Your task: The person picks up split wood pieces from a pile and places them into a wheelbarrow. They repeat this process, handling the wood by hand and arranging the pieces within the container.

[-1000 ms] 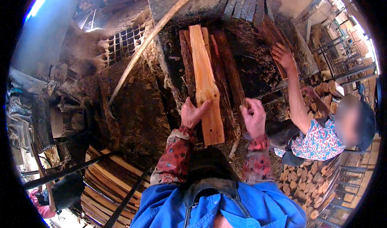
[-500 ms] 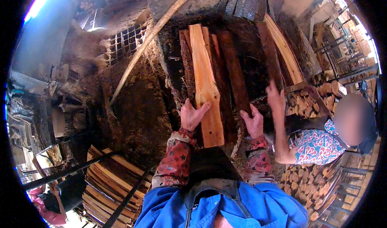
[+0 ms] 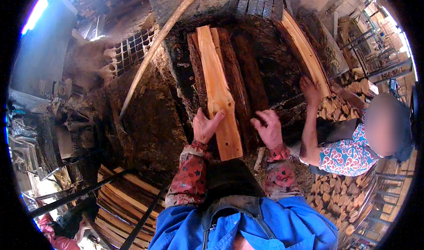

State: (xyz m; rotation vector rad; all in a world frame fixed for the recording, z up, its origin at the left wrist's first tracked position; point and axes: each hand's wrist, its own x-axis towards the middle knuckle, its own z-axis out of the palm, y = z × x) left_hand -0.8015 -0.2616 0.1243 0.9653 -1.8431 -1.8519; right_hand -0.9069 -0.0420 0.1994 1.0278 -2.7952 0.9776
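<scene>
A pale sawn wooden board (image 3: pixel 219 91) with a knot partway down lies lengthwise in front of me, on top of rough bark-edged slabs (image 3: pixel 233 60). My left hand (image 3: pixel 206 126) grips its left edge, thumb resting on the upper face. Just right of the board, my right hand (image 3: pixel 269 128) is open, its fingers bent and apart near the lower end of a dark slab (image 3: pixel 251 73); nothing shows between them. A co-worker's hand (image 3: pixel 311 92) rests by the near end of another pale board (image 3: pixel 304 49) on the right.
The co-worker (image 3: pixel 349 150) stands at my right, close to stacked wood pieces (image 3: pixel 338 197). A long bent pole (image 3: pixel 154 51) slants across the far left, beside a metal grid (image 3: pixel 132 49). Boards are piled behind dark bars (image 3: pixel 79 191) at lower left, near another person (image 3: pixel 55 232).
My right hand has come off the dark slab's edge, moving slightly left with fingers more bent. The co-worker's hand has moved from the dark slab toward the pale board at right.
</scene>
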